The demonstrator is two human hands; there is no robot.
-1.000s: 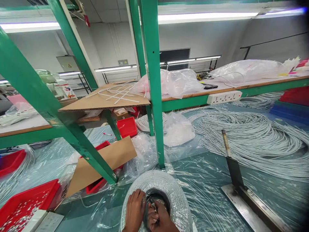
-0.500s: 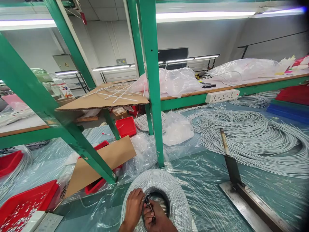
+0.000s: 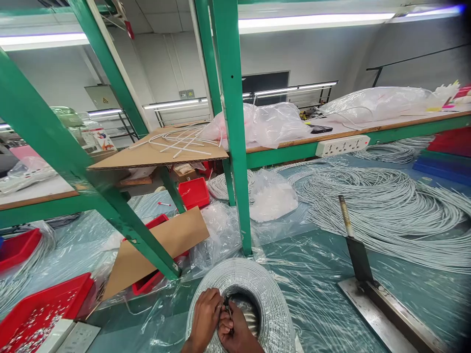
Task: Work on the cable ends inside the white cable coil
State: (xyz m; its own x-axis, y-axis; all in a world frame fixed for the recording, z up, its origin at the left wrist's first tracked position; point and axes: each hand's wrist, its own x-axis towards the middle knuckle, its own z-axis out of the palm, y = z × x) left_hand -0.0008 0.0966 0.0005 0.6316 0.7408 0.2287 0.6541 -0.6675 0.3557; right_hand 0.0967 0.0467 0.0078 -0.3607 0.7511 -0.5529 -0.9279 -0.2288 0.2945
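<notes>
A thick roll of grey-white cable (image 3: 274,294), wrapped in clear plastic film, lies at the bottom middle of the view. My left hand (image 3: 206,310) rests on the roll's left side, its fingers closed at the inner edge; what they pinch is hidden. Inside the central hole, my right hand (image 3: 239,327) is wrapped round a small pair of pliers or cutters (image 3: 227,305) with dark jaws. The tool's tip is close to the left fingertips. I cannot tell what lies between its jaws.
A green post (image 3: 235,147) rises just behind the roll. To the right stands a metal lever fixture (image 3: 358,260), with large loops of cable (image 3: 368,211) beyond it. Red trays (image 3: 69,296) and a cardboard sheet (image 3: 158,250) lie left. A power strip (image 3: 342,145) is fixed to the shelf edge.
The whole view has shifted slightly, so things appear a little farther right. Both hands keep nearly the same place on the roll, and the tool stays in the right hand.
</notes>
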